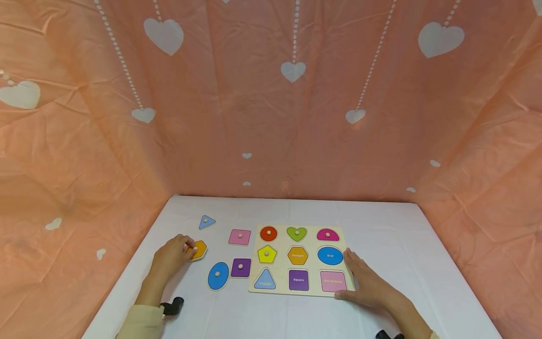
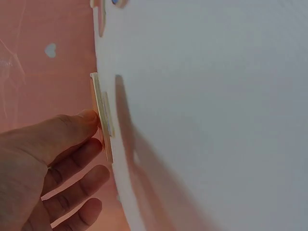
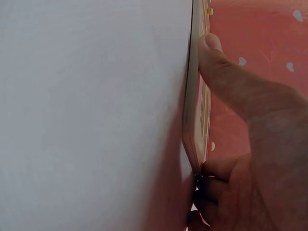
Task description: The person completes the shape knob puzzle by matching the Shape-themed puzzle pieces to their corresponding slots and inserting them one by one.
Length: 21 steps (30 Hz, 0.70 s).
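Observation:
My left hand [image 1: 171,256] pinches an orange hexagon puzzle piece [image 1: 199,250] by its knob, at the left of the table. In the left wrist view, the hexagon [image 2: 102,120] appears edge-on between thumb and fingers, just above the white surface. My right hand [image 1: 370,282] holds the near right corner of a wooden shape puzzle board [image 1: 277,288], its thumb on the near edge and fingers along the right side. Knobbed circle, heart, semicircle and pentagon [image 1: 267,254] pieces sit in the board. The hexagon [image 1: 298,255], oval, triangle, square and rectangle spots show printed words without knobs.
Between the left hand and the board lie a blue oval [image 1: 218,276], a purple square [image 1: 241,268] and a pink rectangle [image 1: 239,237]. A light blue triangle [image 1: 206,221] lies farther back. Pink cloth with white hearts [image 1: 293,71] walls the white table [image 1: 381,226].

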{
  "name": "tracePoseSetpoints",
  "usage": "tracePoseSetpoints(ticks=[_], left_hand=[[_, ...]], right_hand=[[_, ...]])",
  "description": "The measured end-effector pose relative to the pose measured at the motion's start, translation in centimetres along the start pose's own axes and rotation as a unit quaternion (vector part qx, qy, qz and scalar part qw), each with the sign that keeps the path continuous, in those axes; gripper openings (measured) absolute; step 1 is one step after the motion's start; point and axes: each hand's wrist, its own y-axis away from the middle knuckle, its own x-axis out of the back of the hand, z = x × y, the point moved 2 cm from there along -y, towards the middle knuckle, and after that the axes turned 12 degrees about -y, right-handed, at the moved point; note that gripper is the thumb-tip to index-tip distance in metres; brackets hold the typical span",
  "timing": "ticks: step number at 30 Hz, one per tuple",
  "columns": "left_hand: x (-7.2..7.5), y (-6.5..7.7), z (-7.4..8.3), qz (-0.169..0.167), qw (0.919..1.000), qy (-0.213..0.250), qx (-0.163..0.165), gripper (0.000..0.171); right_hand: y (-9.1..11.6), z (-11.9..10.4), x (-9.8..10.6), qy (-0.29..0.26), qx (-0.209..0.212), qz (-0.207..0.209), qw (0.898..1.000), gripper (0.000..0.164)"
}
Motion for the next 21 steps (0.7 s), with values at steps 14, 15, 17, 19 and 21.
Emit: tracePoseSetpoints(ticks=[14, 15, 17, 19, 21], left_hand=[[0.3, -0.4, 2.7, 0.008, 0.9998, 0.004, -0.015, 0.014], [0.4, -0.5, 2.9, 0.006, 0.9999, 0.003, -0.016, 0.014], [0.5, -0.6, 3.5, 0.002, 0.9998, 0.002, -0.017, 0.014], [0.6, -0.7, 4.0, 0.002, 0.9998, 0.001, -0.021, 0.014], [0.6, -0.8, 4.5, 0.003, 0.9996, 0.002, -0.026, 0.014]], right_hand=[[-0.1, 0.2, -0.1, -0.002, -0.003, -0.002, 1.0, 0.129], [-0.1, 0.2, -0.1, -0.001, -0.004, -0.002, 1.0, 0.129], [-0.1, 0.2, -0.1, -0.002, -0.004, -0.002, 1.0, 0.129], [-0.1, 0.2, -0.1, -0.001, -0.004, -0.002, 1.0, 0.129], [-0.1, 0.3, -0.1, -0.002, -0.008, -0.001, 1.0, 0.129]])
